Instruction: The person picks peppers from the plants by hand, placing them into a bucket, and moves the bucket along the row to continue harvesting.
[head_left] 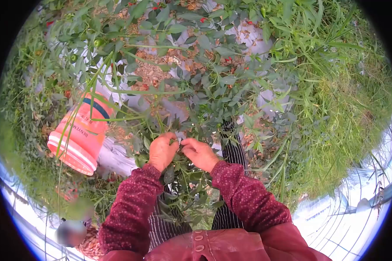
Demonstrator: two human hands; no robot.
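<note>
My left hand [162,151] and my right hand [200,154] are close together among the stems of a leafy pepper plant [211,102]. Both have their fingers curled inward, the fingertips almost meeting. Whatever lies between the fingers of either hand is too small or too hidden to name. Leaves of the plant surround the fingertips and hang below the wrists, between my striped trouser legs [233,143]. Small red peppers [228,58] show among the foliage farther out, along with a green one [99,42].
A pink bucket [80,137] leans in the plants on the left, with long grass blades across it. Grey plastic sheeting [117,158] and dry soil [154,71] show between the plants. Tall grass [335,104] grows thickly on the right. A blurred person [72,233] is at the lower left.
</note>
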